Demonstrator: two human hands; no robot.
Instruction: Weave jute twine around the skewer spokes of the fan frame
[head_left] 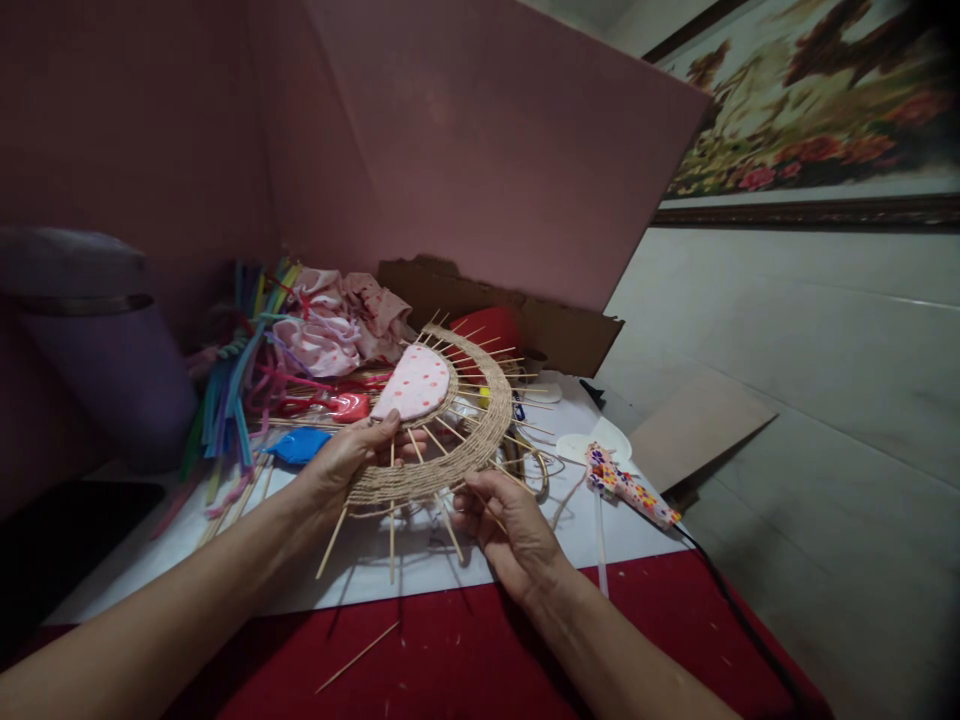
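Note:
My left hand (356, 455) grips a half-round craft piece by its near left end, thumb on top and fingers below. Wooden skewers fan out from this piece, and a wide band of brown twine (405, 482) is woven over and under them. At its middle sits a half circle of pale pink fabric (416, 385) with red and orange dots. The fingers of my right hand (510, 525) are closed at the band's outer edge, pinching the twine beside a skewer. My palm hides how much strand lies inside it.
A flower-patterned glue gun (630, 488) with a black cord lies to the right. Pipe cleaners (229, 390), bunched pink fabric (322, 335) and a blue packet (298, 446) lie left. A loose skewer (357, 657) rests on the red cloth (465, 650). Behind stands a pink board (480, 150).

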